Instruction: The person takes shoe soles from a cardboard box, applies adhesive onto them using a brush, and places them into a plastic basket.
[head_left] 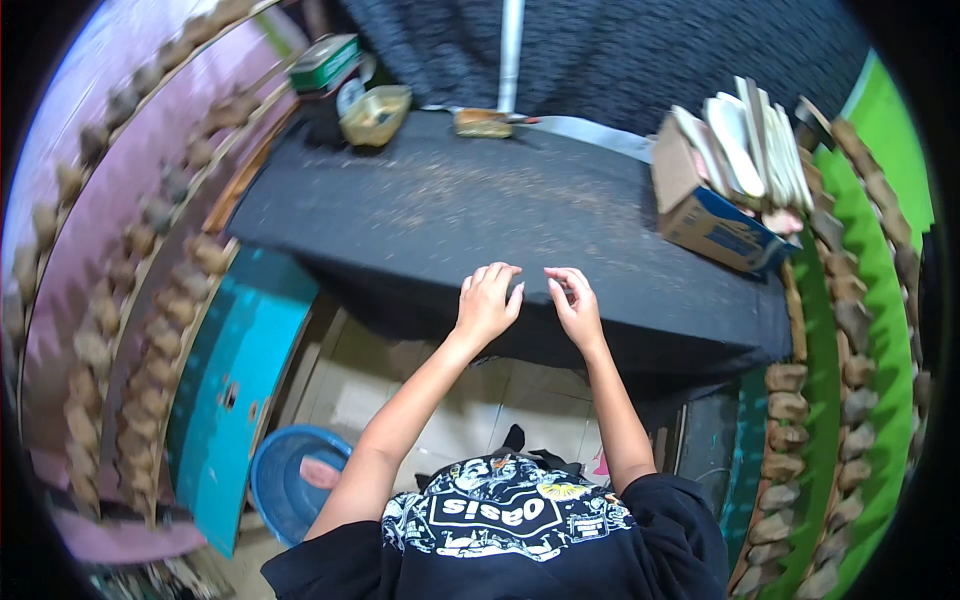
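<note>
Both of my hands are held over the near edge of a table (340, 215) covered in black cloth. My left hand (485, 305) holds nothing, its fingers loosely curved and its thumb apart. A short gap to the right, my right hand (576, 308) is likewise empty, with bent fingers and the thumb apart. I cannot tell whether either hand touches the cloth. Small brown scraps are scattered over the cloth beyond the hands. At the table's far side lies a brush (484, 124) with pale bristles.
On the right stands a cardboard box (725, 228) packed with upright pale sole-shaped pieces (735, 145). A yellowish bowl (376, 115) and a green box (325, 62) are at the back left. A blue basin (275, 480) sits on the floor. Shelves of brown foot-shaped blocks (165, 345) line both sides.
</note>
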